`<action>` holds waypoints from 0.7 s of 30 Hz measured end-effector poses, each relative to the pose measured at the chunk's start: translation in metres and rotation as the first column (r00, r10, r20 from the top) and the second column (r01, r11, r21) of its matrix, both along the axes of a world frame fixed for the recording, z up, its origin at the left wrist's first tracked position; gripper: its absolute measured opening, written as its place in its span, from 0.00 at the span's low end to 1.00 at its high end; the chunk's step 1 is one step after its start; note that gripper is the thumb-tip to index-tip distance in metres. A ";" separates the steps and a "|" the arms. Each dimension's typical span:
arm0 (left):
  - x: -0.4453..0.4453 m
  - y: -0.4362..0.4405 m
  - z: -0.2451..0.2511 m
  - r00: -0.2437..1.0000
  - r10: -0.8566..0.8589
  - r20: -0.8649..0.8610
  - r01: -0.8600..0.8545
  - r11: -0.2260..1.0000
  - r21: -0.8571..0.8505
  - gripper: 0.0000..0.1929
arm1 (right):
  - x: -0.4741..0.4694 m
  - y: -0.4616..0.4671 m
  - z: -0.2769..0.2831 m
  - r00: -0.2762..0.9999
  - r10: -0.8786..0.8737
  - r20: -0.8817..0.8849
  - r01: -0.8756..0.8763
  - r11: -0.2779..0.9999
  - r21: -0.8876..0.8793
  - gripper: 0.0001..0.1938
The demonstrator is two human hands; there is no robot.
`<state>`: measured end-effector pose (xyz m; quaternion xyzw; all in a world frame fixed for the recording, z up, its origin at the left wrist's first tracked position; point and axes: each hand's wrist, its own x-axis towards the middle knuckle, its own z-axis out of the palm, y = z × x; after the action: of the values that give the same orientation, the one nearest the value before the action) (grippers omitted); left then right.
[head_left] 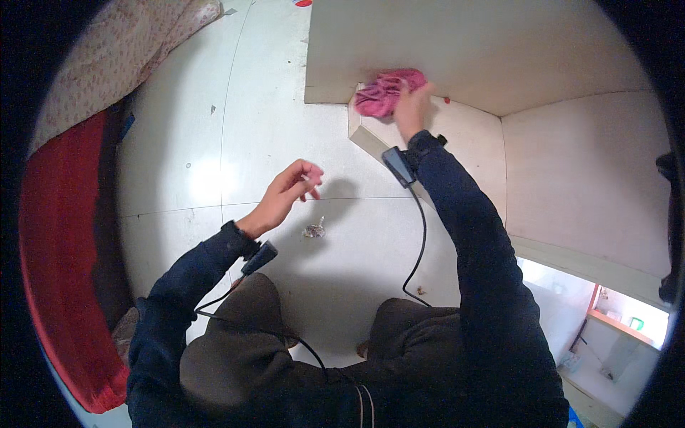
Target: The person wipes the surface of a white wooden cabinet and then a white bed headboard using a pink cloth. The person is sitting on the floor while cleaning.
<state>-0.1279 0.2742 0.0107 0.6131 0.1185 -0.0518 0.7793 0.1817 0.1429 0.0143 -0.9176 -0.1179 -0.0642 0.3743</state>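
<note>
My right hand (415, 109) grips a crumpled pink cloth (386, 96). The cloth lies on the near left corner of a low pale ledge (473, 134), against the foot of an upright panel (406, 40). Fingers loosely curled and apart, my left hand (291, 187) hangs over the pale floor (262, 139) with nothing in it that I can see. Below that hand a small clump of debris (314, 230) rests on the floor. A dark device with a cable is strapped to each of my wrists.
A red cloth (59, 257) hangs at the left, below a patterned cover (118, 59). Small scraps (213, 109) dot the floor, and another bit of debris (420, 290) lies by my right knee. A pale side wall (583, 176) closes off the right, with a doorway (556, 289) beyond it.
</note>
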 end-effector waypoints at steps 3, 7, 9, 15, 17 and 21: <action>-0.016 0.004 -0.006 1.000 0.000 -0.023 0.000 1.000 -0.014 0.11 | 0.022 -0.022 0.002 0.970 -0.225 -0.093 0.230 0.972 0.046 0.24; -0.035 -0.001 0.000 1.000 -0.005 -0.020 0.003 0.997 -0.078 0.11 | 0.007 0.011 0.013 0.978 -0.205 0.032 0.200 0.973 0.116 0.24; -0.035 -0.009 0.003 1.000 -0.025 -0.007 0.024 0.992 -0.122 0.11 | -0.018 0.045 0.018 0.991 -0.129 0.023 0.120 0.965 0.232 0.23; -0.021 -0.026 0.005 0.997 -0.060 0.042 0.066 0.982 -0.178 0.10 | -0.067 0.078 0.039 0.810 0.581 -0.075 -0.543 0.793 0.276 0.25; -0.021 -0.027 0.003 0.997 -0.044 0.058 0.054 0.981 -0.185 0.10 | -0.058 0.063 0.049 0.718 0.687 -0.113 -0.571 0.673 0.471 0.23; -0.027 -0.024 -0.002 0.999 -0.012 0.034 0.018 0.984 -0.179 0.10 | 0.002 -0.039 0.078 0.602 0.738 -0.303 -0.378 0.598 0.706 0.21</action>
<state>-0.1549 0.2505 0.0084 0.5421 0.0957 -0.0580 0.8328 0.1836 0.1041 0.0919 -0.6403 -0.2722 0.3082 0.6488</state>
